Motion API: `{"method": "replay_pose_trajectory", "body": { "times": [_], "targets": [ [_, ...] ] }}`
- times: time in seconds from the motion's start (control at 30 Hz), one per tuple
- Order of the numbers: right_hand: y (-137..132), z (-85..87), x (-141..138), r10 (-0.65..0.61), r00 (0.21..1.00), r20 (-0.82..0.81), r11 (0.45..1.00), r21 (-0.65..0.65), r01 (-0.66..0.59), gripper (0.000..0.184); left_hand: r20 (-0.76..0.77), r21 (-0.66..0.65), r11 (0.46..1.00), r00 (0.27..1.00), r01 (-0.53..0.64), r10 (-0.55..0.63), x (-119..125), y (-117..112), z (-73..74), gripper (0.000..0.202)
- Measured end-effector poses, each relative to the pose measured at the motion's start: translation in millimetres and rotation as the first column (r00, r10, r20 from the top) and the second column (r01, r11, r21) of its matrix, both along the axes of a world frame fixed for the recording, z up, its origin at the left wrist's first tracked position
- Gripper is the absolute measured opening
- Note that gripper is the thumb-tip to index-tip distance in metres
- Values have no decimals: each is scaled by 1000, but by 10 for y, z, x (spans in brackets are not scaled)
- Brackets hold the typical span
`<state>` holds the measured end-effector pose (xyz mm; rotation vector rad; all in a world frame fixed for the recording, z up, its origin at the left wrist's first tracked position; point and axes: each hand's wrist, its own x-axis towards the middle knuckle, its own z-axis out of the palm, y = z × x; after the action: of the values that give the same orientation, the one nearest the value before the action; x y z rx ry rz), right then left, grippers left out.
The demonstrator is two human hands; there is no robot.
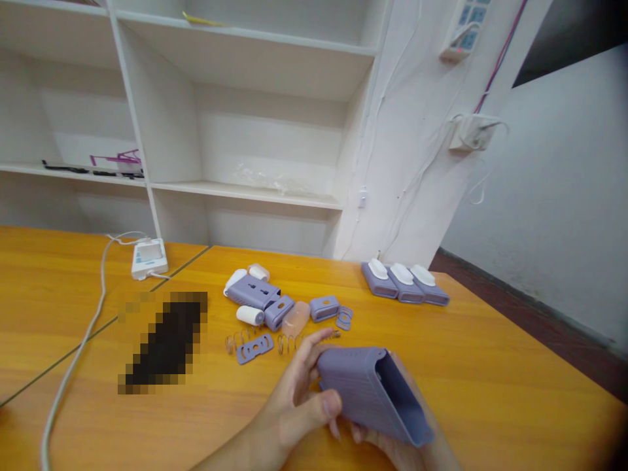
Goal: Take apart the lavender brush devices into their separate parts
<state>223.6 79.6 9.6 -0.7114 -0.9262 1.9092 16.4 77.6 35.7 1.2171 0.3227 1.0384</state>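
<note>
Both my hands hold a hollow purple plastic housing over the front of the table, its open end turned to the right and toward me. My left hand grips its left end, thumb in front and fingers behind. My right hand supports it from below and behind, mostly hidden by the housing. Just beyond lie loose parts: a flat slotted purple plate, coil springs, a pinkish translucent oval piece, a white cylinder, purple end pieces and another purple housing.
Three purple units with white tops stand in a row at the back right. A white power strip with a long cable lies at left, near a blurred dark object. White shelves rise behind the table.
</note>
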Motion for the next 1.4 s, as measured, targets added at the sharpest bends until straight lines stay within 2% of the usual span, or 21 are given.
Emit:
{"method": "replay_pose_trajectory", "body": {
  "times": [0.2, 0.4, 0.5, 0.6, 0.67, 0.73, 0.83, 0.9, 1.0, 1.2, 1.3, 1.4],
  "targets": [
    [20, -31, -74, 11, 1000, -13, 1000, -15, -11, 82, 2, -23, 999, 1000, -23, 23, -3, 7, -7, 81],
    [-62, 68, -77, -43, 998, 40, 999, 10, 43, 79, 5, -3, 1000, 1000, 19, -19, 10, 45, -49, 76],
    [-142, 114, -35, -173, 966, 193, 982, 104, 155, 76, -37, 12, 1000, 999, 14, -13, -29, 85, -77, 75],
    [-204, 132, 13, -330, 883, 333, 921, 319, 224, 78, -137, 67, 996, 989, -50, 59, -94, 85, -63, 83],
    [-226, 142, 36, -399, 797, 454, 867, 470, 166, 92, -255, 88, 995, 964, -48, 69, -136, 55, -26, 100],
    [-233, 162, 55, -424, 686, 591, 831, 556, 35, 98, -410, 140, 990, 908, -31, 86, -167, 18, 23, 115],
    [-227, 190, 105, -435, 581, 688, 802, 590, -97, 96, -575, 298, 955, 796, -9, 187, -185, -10, 85, 115],
    [-225, 186, 163, -427, 566, 706, 792, 594, -143, 95, -605, 356, 934, 760, -7, 236, -188, -2, 103, 114],
    [-241, 145, 238, -399, 571, 718, 778, 594, -204, 96, -642, 380, 925, 727, 29, 241, -196, 28, 84, 122],
    [-327, 92, 117, -448, 580, 680, 769, 624, -136, 84, -671, 413, 905, 706, 101, 227, -219, 38, -21, 123],
    [-351, 93, 75, -440, 589, 678, 783, 611, -118, 87, -671, 380, 921, 711, 88, 209, -218, 31, -14, 133],
    [-346, 126, 144, -389, 575, 720, 829, 546, -122, 94, -679, 357, 930, 708, 86, 195, -225, 43, 42, 138]
  ]
}}
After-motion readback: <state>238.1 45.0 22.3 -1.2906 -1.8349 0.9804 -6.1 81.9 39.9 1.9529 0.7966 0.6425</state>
